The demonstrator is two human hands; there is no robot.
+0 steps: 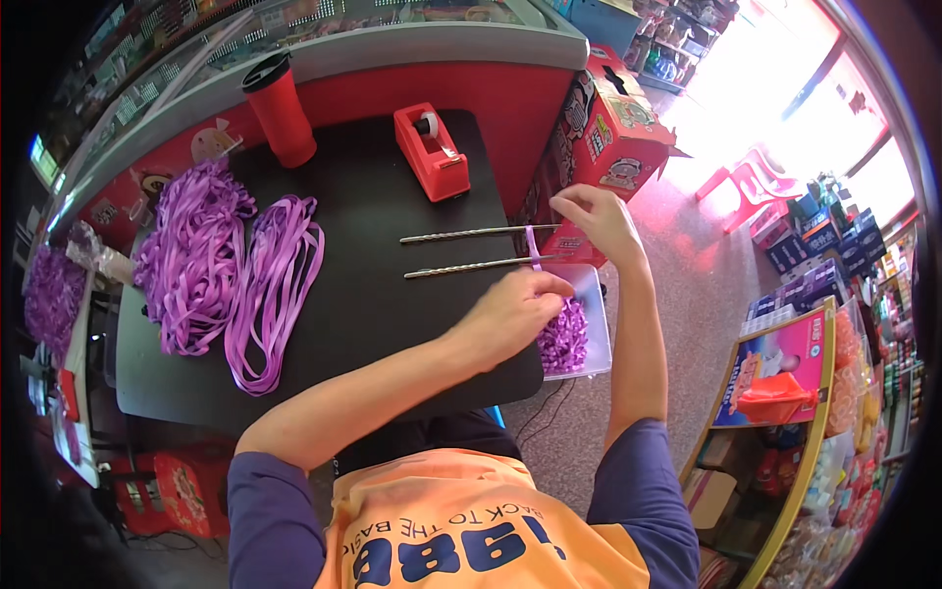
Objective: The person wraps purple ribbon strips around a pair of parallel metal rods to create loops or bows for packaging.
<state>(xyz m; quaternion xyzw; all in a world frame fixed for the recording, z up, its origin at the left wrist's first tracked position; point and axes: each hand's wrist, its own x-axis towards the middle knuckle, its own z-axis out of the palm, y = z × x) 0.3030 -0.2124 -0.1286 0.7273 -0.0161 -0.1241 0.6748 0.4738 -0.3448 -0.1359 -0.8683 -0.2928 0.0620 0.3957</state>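
Two thin twisted metal rods, the upper one and the lower one, lie side by side across the right part of the black table. A short purple ribbon strip spans both rods near the table's right edge. My left hand is closed just below the strip, its fingertips pinched by the strip's lower end. Above the right ends of the rods, my right hand has thumb and forefinger pressed together. Whatever it pinches is too small to make out. Cut purple ribbon pieces fill a white bin beneath my hands.
Purple ribbon bundles and a looped hank cover the table's left side. A red tumbler and a red tape dispenser stand at the back. Beyond the right edge are a red carton and a goods shelf.
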